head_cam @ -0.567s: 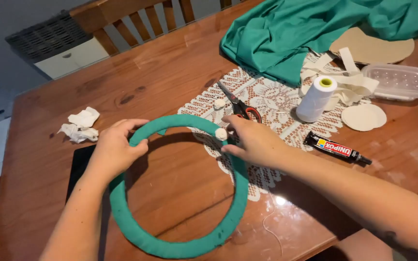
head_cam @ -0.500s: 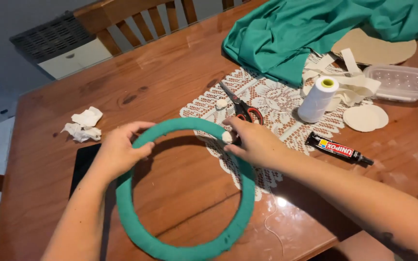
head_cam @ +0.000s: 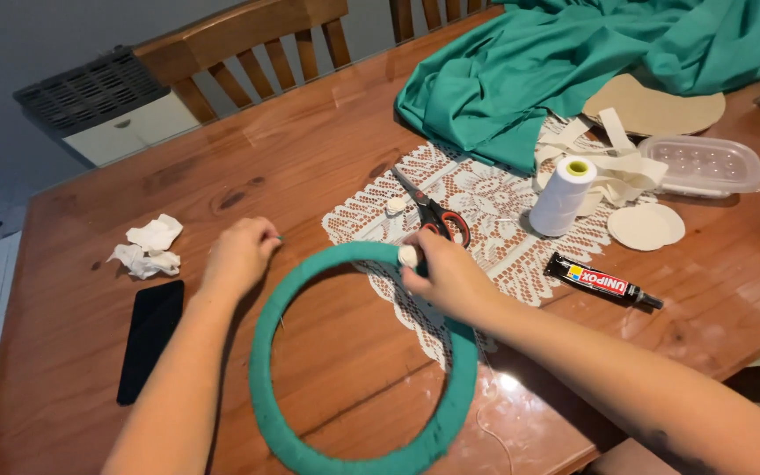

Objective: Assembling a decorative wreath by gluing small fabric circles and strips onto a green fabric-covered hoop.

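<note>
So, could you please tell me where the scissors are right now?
In the head view the scissors lie on the white lace doily, just above the right hand and left of the white thread spool.

Green fabric-wrapped ring (head_cam: 358, 365) flat on table, w/ white disc (head_cam: 408, 255).

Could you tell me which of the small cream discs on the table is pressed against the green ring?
The disc under the right hand fingertips, touching the green ring; the one by the scissors lies apart.
</note>
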